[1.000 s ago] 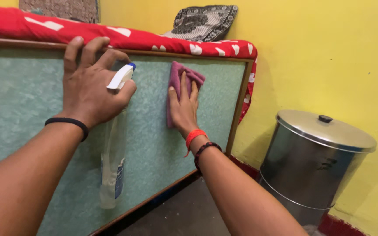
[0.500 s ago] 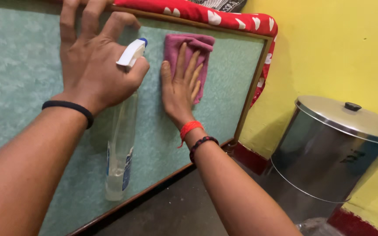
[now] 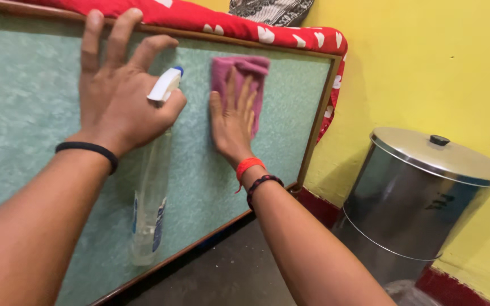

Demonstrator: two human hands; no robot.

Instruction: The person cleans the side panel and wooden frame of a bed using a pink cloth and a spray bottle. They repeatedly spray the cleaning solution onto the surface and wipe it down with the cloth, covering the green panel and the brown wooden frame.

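My left hand (image 3: 121, 96) holds a clear spray bottle (image 3: 150, 192) by its white and blue trigger head, with three fingers spread against a green textured panel (image 3: 24, 124). The bottle hangs down along the panel. My right hand (image 3: 232, 122) lies flat on a folded pink cloth (image 3: 239, 76) and presses it to the panel near its upper right corner. The panel has a thin wooden frame (image 3: 315, 124).
A red cover with white hearts (image 3: 222, 24) lies along the panel's top edge, with a patterned cushion (image 3: 270, 10) behind it. A lidded steel bin (image 3: 415, 204) stands at the right against the yellow wall (image 3: 426, 68). Dark floor (image 3: 228, 272) lies below.
My right hand and the pink cloth have slid left and slightly up on the panel from where they were a second ago. My left hand keeps the bottle; the view shifted.
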